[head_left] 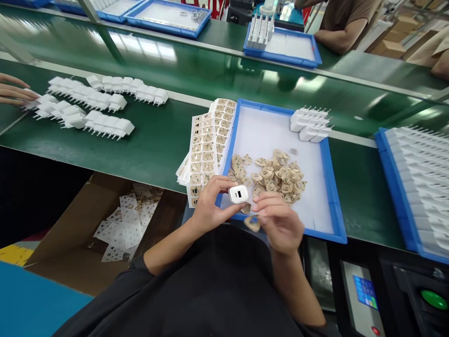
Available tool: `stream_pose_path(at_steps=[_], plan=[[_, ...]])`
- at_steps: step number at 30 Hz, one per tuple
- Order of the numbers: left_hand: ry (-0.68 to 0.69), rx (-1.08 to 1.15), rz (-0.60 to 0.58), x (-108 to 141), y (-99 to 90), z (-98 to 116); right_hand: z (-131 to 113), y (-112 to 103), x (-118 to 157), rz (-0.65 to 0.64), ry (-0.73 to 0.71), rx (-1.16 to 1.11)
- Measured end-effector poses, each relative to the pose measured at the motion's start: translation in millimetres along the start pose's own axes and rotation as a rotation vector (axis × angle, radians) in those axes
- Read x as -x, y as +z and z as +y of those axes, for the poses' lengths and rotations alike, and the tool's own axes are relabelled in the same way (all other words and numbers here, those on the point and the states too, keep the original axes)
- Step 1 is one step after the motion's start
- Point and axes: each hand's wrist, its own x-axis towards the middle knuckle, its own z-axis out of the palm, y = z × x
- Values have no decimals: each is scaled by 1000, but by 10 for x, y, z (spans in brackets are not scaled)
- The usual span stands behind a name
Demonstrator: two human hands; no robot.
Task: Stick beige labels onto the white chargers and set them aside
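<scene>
In the head view, your left hand (209, 207) holds a white charger (238, 194) between thumb and fingers, its face with the dark port turned up toward you. The charger is above the near left part of a blue-rimmed tray (331, 196). Just to its right, your right hand (283, 227) is nearly closed, pinching a tan backing piece (252, 223) that is blurred. Beyond your hands, a heap of tan pieces (280, 175) lies in the tray, and a small group of chargers (310, 124) stands at its far right corner, prongs up. Sticker sheets (202, 157) lie along the tray's left side. Farther left on the green table (157, 159) are rows of chargers (89, 97), with a co-worker's hand (16, 91) at their left end. To the right, another tray (390, 178) carries packed chargers (419, 182).
</scene>
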Motion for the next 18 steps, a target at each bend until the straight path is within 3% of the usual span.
stream_pose_path(at_steps=[2,4,8,10,14,18], plan=[[-33,13,1,-8,-14,-1,87,-160,15,180,147,27],[-60,26,-6,-16,-21,8,217,-357,6,269,280,253],[-90,50,-23,-37,-45,30,475,-660,-15,71,291,772],[-99,58,-15,-36,-102,4,546,-704,0,112,260,848],[-207,72,67,51,-413,-184,583,-689,46,236,249,781],[-380,36,274,240,-909,-409,602,-700,39,193,261,734]])
